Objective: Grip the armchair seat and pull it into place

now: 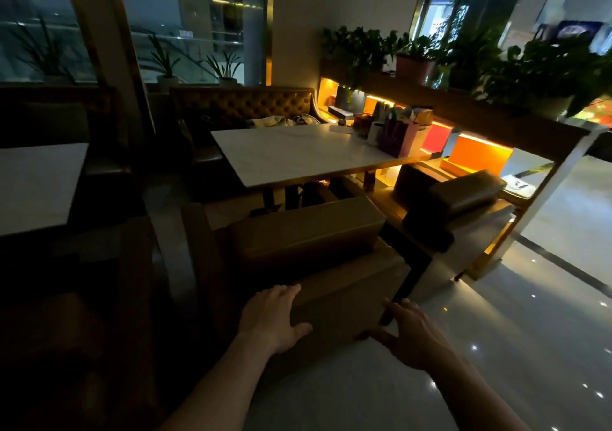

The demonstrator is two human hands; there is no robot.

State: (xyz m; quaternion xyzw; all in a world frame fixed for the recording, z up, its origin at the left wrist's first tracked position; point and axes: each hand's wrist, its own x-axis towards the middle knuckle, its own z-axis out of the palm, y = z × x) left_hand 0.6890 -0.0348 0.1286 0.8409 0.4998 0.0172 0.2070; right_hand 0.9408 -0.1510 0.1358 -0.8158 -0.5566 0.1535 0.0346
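Observation:
A brown padded bench seat (331, 265) stands in front of me, pushed toward a white marble table (298, 152). My left hand (273, 318) rests on the near left end of the bench's back, fingers spread and fairly straight. My right hand (410, 334) touches the near right corner of the same back, fingers spread, thumb pointing inward. Neither hand curls round anything. The scene is dim.
A second padded seat (457, 195) stands to the right. A pink gift bag (400, 139) and small items sit on the table's far right. A tufted sofa (241, 106) lies behind it. A planter shelf (463, 99) runs along the right. Another white table (36, 182) is at left. Glossy floor (496, 348) at right.

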